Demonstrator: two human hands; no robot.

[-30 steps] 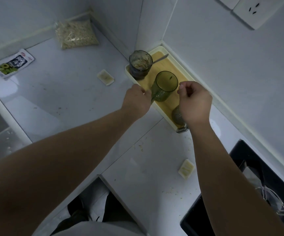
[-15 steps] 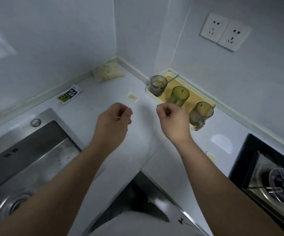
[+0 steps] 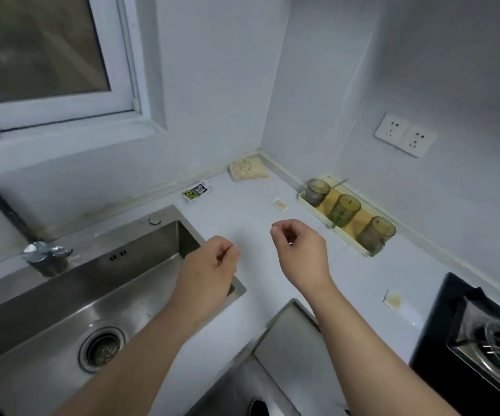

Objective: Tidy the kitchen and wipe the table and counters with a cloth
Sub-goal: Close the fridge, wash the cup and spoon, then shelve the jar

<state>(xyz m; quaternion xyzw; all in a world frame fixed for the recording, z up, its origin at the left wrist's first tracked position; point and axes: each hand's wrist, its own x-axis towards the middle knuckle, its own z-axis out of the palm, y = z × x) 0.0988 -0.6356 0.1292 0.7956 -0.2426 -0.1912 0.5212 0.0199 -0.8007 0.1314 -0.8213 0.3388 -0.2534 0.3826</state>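
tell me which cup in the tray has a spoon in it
The grey cup farthest back in the tray, nearest the corner; only it shows a spoon handle.

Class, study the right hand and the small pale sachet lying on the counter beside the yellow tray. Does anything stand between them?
Nothing visible does. Only bare counter lies between the right hand and the sachet; the tray of cups sits off to the side.
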